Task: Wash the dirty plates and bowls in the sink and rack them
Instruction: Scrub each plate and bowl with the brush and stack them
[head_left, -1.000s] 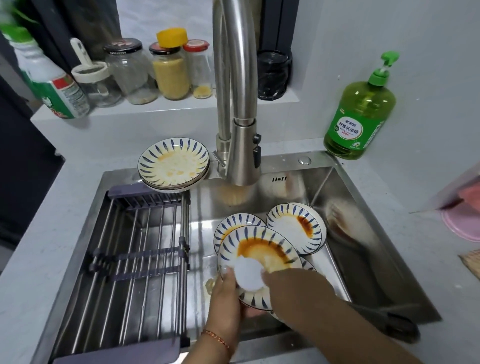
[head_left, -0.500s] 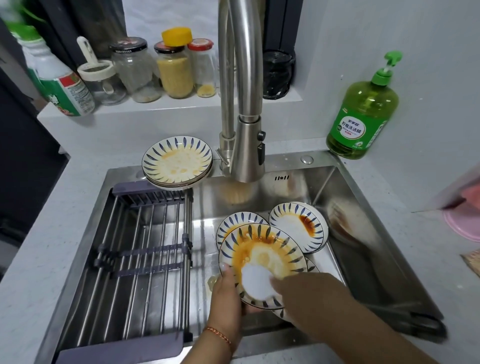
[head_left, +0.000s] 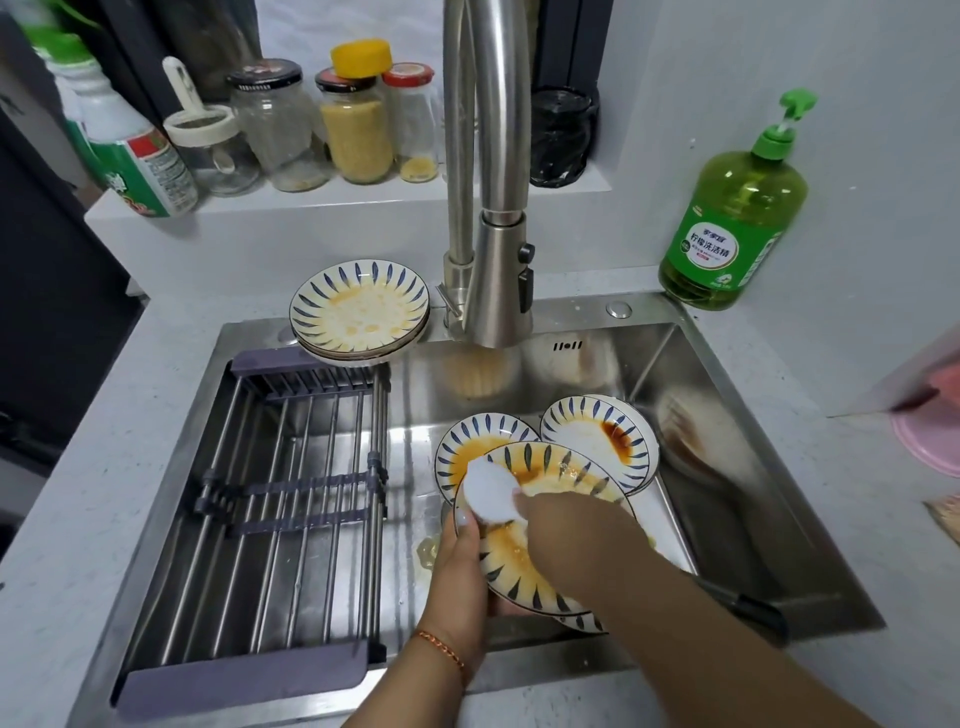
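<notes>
The right hand (head_left: 566, 535) covers the middle of the held plate (head_left: 524, 577), and its fingers are hidden behind the white sponge (head_left: 491, 493), so its grip cannot be made out. A further plate (head_left: 582, 622) beneath shows only a sliver of rim. At the right edge a pink object (head_left: 930, 436) is cut off, as is the faucet (head_left: 488, 156) at the top. The smear on the sink's right wall (head_left: 701, 441) is too blurred to identify.

A home kitchen: a steel sink (head_left: 675, 364) set into a pale counter (head_left: 104, 467), a tall faucet (head_left: 498, 208), a green dish soap bottle (head_left: 732, 218) at the back right corner, food jars (head_left: 358, 130) on the back ledge.
</notes>
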